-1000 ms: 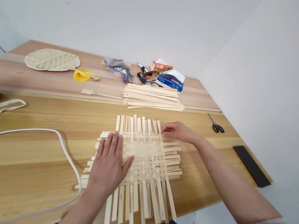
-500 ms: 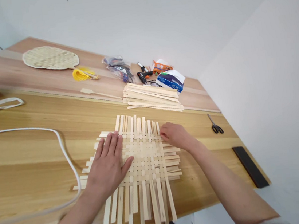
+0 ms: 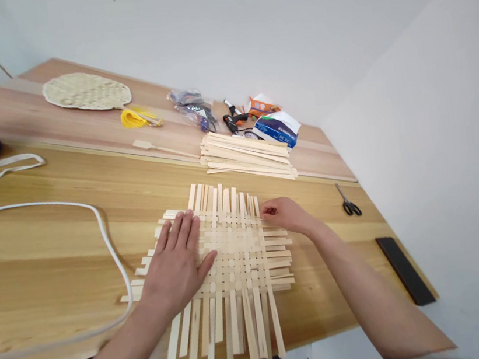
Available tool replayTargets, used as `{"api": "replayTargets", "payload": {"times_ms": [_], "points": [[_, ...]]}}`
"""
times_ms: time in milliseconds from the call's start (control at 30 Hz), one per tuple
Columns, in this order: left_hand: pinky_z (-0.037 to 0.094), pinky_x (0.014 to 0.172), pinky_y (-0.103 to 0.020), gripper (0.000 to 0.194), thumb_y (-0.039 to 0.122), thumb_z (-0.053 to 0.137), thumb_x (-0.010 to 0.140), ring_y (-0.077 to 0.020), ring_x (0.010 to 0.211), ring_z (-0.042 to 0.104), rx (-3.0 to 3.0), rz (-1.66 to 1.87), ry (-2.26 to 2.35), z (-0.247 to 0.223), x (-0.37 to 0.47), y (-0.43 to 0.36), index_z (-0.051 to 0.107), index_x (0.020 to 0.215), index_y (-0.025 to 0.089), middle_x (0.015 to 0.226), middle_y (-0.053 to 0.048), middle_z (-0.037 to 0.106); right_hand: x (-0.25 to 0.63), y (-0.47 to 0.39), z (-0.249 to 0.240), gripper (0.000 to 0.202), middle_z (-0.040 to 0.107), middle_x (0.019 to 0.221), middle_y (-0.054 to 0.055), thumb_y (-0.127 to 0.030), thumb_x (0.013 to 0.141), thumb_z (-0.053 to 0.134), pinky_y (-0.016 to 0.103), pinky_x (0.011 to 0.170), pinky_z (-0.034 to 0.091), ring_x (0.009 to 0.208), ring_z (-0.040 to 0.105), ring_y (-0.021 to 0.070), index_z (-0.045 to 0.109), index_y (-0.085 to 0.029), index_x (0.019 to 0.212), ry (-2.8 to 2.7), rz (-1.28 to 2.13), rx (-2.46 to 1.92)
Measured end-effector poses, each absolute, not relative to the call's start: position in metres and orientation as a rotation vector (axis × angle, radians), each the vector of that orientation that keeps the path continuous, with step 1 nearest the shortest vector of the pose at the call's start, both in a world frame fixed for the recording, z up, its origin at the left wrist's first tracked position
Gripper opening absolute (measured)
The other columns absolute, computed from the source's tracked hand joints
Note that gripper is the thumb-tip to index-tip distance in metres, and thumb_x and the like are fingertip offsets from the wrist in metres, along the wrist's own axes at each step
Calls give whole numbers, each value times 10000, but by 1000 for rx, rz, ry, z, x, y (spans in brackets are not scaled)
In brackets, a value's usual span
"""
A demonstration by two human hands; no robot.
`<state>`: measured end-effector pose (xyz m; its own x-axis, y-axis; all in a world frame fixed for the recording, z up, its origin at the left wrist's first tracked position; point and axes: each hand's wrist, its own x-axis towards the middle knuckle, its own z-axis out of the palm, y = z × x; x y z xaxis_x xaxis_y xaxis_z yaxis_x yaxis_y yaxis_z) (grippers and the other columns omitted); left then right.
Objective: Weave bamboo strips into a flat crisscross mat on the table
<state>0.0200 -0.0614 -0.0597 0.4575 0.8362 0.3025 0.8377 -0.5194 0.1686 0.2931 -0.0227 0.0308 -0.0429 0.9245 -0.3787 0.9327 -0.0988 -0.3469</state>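
Observation:
A woven mat of pale, thin wooden strips lies on the table in front of me, its loose strip ends sticking out on all sides. My left hand rests flat on its left part, fingers stretched out and thumb spread towards the middle, covering some of the weave. At the upper right edge, my right hand is closed, thumb and fingers pinched on the end of a crosswise wooden strip. The pinched end itself is mostly hidden by the fingers.
A stack of loose strips lies behind the mat, near a blue packet and a glue gun. Scissors and a black bar lie right. A white cable curves left; a woven fan lies far back.
The whole view has shifted slightly. My right hand has turned a little, showing more of its curled fingers at the mat's edge. My left hand stays flat on the weave.

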Motion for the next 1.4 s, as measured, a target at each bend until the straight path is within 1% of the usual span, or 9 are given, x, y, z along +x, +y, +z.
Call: {"api": "replayTargets", "payload": {"times_ms": [133, 300, 433, 533, 700, 867, 1100, 1267, 1400], "points": [[187, 1223, -495, 770, 560, 267, 972, -332, 1471, 284, -2676, -548, -1539, -60, 21, -62, 380, 1460, -25, 1545, -224, 356, 291, -31, 29, 111, 696, 884, 22, -167, 805, 550, 259, 682, 397, 803, 596, 167, 654, -206, 798, 2155, -616, 2209], [185, 1224, -500, 757, 545, 318, 967, -335, 1478, 266, -2680, -532, -1561, -59, 21, -64, 369, 1467, -20, 1555, -223, 338, 276, -55, 8, 177, 673, 1071, 87, -199, 900, 502, 351, 898, 476, 1069, 566, 228, 655, -195, 990, 2590, -46, 2261], [234, 1205, -507, 717, 515, 389, 952, -340, 1457, 314, -2689, -524, -1607, -51, 23, -63, 408, 1447, -2, 1533, -221, 386, 246, -75, -13, 265, 652, 1155, 107, -202, 930, 481, 414, 1028, 453, 1148, 533, 248, 623, -176, 1153, 2800, 75, 2146], [259, 1189, -507, 638, 428, 439, 948, -356, 1435, 351, -2658, -527, -1636, -38, 30, -59, 442, 1426, 7, 1509, -220, 429, 225, -82, -26, 311, 619, 1235, 129, -218, 950, 465, 442, 1074, 428, 1206, 507, 265, 592, -140, 1223, 2769, 117, 2152], [270, 1183, -500, 566, 347, 440, 954, -348, 1436, 344, -2705, -525, -1568, -33, 42, -46, 448, 1419, 25, 1500, -208, 445, 212, -82, -35, 326, 599, 1279, 134, -209, 961, 433, 458, 1069, 427, 1230, 498, 280, 590, -142, 1238, 2698, 131, 2213], [352, 1123, -489, 522, 386, 484, 947, -346, 1319, 447, -2742, -612, -1555, -40, 42, -40, 508, 1359, 67, 1345, -219, 543, 207, -74, -37, 332, 612, 1249, 148, -240, 950, 467, 446, 1031, 426, 1190, 501, 281, 581, -130, 1242, 2621, 126, 2347], [408, 996, -501, 500, 474, 496, 935, -358, 1136, 480, -2672, -537, -1587, -31, 47, -39, 558, 1306, 144, 1250, -176, 549, 197, -64, -41, 269, 598, 1125, 138, -196, 939, 450, 432, 946, 420, 1076, 486, 283, 609, -167, 1155, 2570, 245, 2427], [423, 915, -475, 345, 372, 500, 923, -334, 1013, 503, -2605, -493, -1690, -26, 58, -34, 606, 1127, 115, 1113, -171, 575, 195, -59, -39, 246, 580, 1075, 122, -181, 925, 459, 418, 908, 414, 1022, 463, 286, 630, -187, 1102, 2488, 203, 2456], [424, 886, -476, 297, 341, 509, 906, -329, 981, 503, -2599, -484, -1692, -25, 61, -31, 602, 1101, 137, 1078, -157, 576, 193, -54, -42, 236, 585, 1047, 124, -161, 907, 457, 435, 913, 403, 1012, 444, 297, 634, -183, 1062, 2458, 190, 2490]]}}
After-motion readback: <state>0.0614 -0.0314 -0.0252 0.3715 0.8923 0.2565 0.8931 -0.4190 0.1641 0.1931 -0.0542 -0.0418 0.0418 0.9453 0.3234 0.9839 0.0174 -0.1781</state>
